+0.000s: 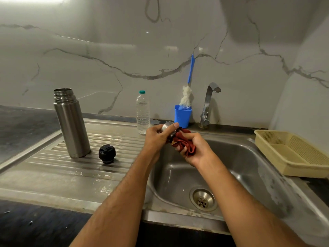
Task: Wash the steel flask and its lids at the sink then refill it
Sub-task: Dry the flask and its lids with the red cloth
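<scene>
Wiping the steel cup lid (167,126) over the sink (236,157): left hand (156,138) fingers clamped on it, right hand (194,148) fingers clamped on the red cloth (183,139); rotate the lid for full coverage.

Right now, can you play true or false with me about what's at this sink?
1. The flask stands upright with no lid on. True.
2. The black lid is down in the sink. False: it sits on the ribbed drainboard beside the flask.
3. The left hand holds the steel cap while the right hand grips a red cloth. True.
4. Water is pouring from the tap. False: no stream shows.
5. The brush lies flat on the counter. False: it stands in the blue cup.
</scene>
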